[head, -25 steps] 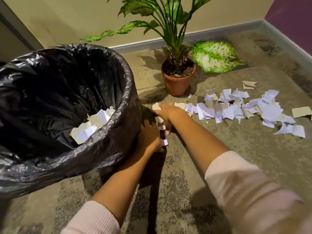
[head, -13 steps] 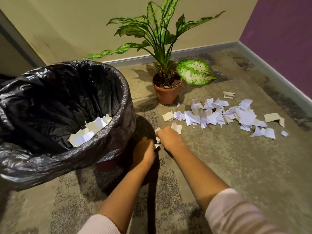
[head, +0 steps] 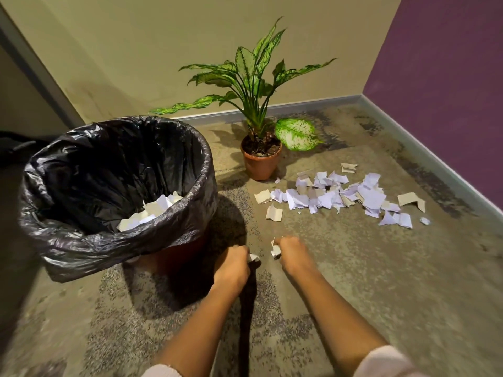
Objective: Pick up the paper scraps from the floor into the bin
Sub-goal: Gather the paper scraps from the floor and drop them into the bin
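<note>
Bin: one big bin [head: 117, 202] with a black bag is sitting at the left of the frame, and some white scraps [head: 149, 213] are already lying inside, so part of the job looks done.
Plant: one potted plant [head: 260, 156] is standing at the upper middle.
Paper pile: many scraps [head: 340, 194], too many to count, are lying on the carpet at the middle right, so most of the job looks left.
Hands: two, both curling shut near the middle.
Left hand [head: 232, 263]: its fingers are closing on a small white scrap [head: 253, 257].
Right hand [head: 292, 254]: its fingers are gripping small scraps [head: 275, 250] too.
</note>
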`<control>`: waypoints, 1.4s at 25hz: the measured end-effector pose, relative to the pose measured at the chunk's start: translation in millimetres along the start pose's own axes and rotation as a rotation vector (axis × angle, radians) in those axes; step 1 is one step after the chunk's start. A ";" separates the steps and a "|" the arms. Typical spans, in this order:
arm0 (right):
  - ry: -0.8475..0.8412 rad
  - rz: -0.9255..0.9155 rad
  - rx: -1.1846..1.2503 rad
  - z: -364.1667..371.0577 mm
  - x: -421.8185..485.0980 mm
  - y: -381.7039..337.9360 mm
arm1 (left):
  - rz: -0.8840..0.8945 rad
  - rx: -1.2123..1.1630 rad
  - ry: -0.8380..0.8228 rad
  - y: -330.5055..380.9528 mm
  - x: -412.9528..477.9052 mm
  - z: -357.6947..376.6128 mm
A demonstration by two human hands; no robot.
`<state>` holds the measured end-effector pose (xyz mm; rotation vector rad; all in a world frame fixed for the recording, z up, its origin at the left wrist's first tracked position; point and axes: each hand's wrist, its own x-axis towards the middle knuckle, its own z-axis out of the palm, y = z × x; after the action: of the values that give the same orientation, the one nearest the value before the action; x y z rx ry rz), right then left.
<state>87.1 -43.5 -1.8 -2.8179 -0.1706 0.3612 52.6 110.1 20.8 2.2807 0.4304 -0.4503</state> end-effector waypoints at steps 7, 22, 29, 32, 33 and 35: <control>-0.008 0.153 0.174 -39.4 -28.4 25.3 | 0.344 0.448 0.105 32.5 -15.3 -16.0; 0.323 0.044 0.246 -206.1 -20.6 -63.1 | 0.647 0.440 0.420 145.0 -45.8 -134.2; 0.405 -0.110 0.310 -248.5 -5.5 -148.7 | 0.606 0.317 0.613 137.1 -46.4 -216.8; 0.377 -0.197 0.289 -246.5 0.0 -186.4 | 0.556 0.297 0.664 117.5 -42.3 -242.0; 0.371 -0.229 0.287 -243.6 1.8 -198.5 | 0.537 0.306 0.676 109.4 -39.4 -249.8; 0.353 -0.268 0.272 -236.4 4.2 -218.6 | 0.491 0.328 0.700 92.4 -33.3 -263.1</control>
<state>136.1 100.1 282.2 -2.4961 -0.3837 -0.1625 112.6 237.6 263.7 2.7089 0.1122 0.5829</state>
